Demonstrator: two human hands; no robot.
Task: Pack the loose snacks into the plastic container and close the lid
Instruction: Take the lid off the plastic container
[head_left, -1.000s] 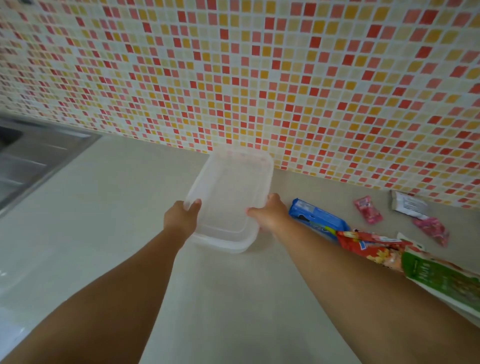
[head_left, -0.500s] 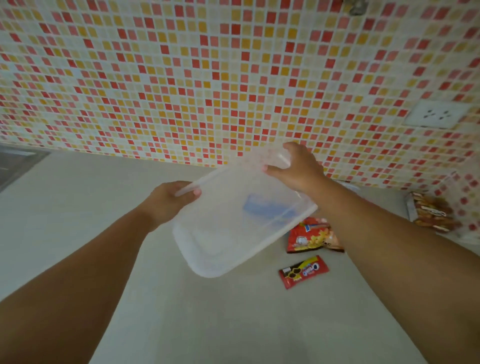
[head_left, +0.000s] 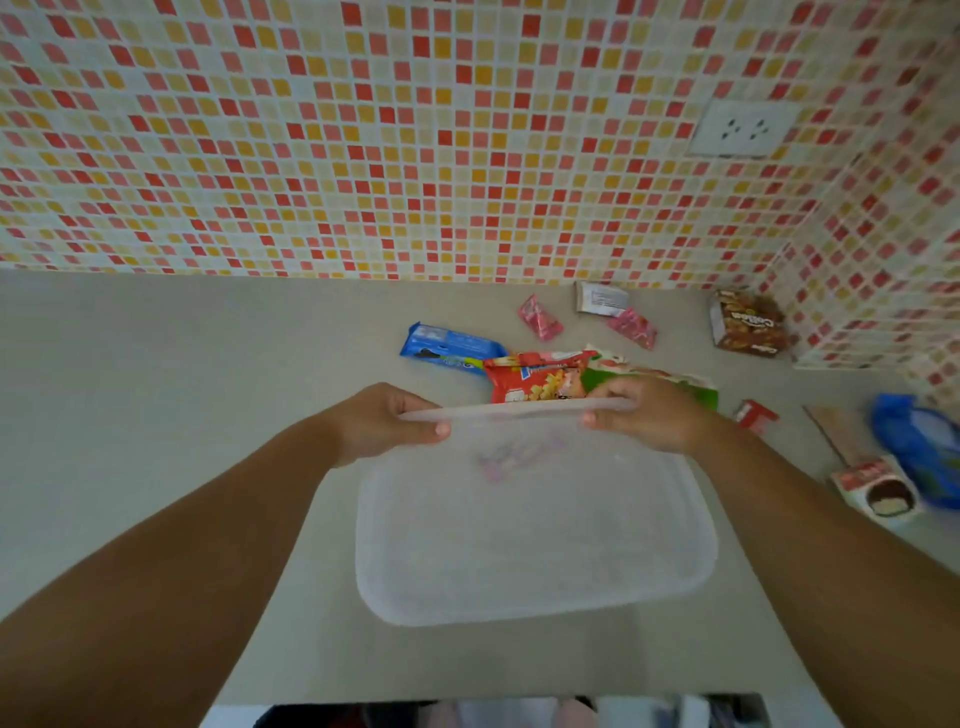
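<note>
Down comes our plastic container (head_left: 535, 540) toward 6 o'clock; left hand (head_left: 382, 421) and right hand (head_left: 647, 415) fingers pinch its far rim. Loosen either pinch, it tips onto the desk (head_left: 156, 415).

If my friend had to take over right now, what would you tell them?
Left hand and right hand each pinch the far edge of the clear lid, one at each end.
The container sits on the counter in front of you; I can't tell whether the lid is free of it yet. It looks empty.
All snacks lie loose on the counter beyond it and to the right: blue pack, red pack, green pack, pink sweets, brown box.
Done: nothing packed.
Left: take off the lid, load the snacks, close it.
</note>
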